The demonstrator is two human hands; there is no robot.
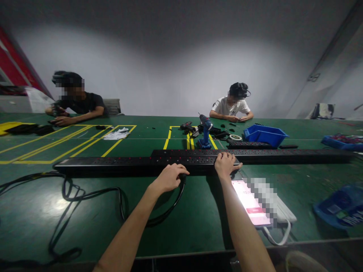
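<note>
A long black power strip [113, 163] with red switches lies across the green table in front of me. A second long strip [283, 154] lies just behind it to the right. My left hand [169, 177] is closed around the black cable [170, 206] where it meets the near strip. My right hand [226, 164] rests on the right end of the near strip, fingers curled over its top edge. The cable loops away to the left across the table.
A lit phone [249, 203] lies by my right forearm on a white object. A blue cordless drill [205, 132], a tape roll [235, 137] and a blue bin [265, 135] stand behind the strips. Two other people sit at the far edge. A blue bag [338, 206] lies at right.
</note>
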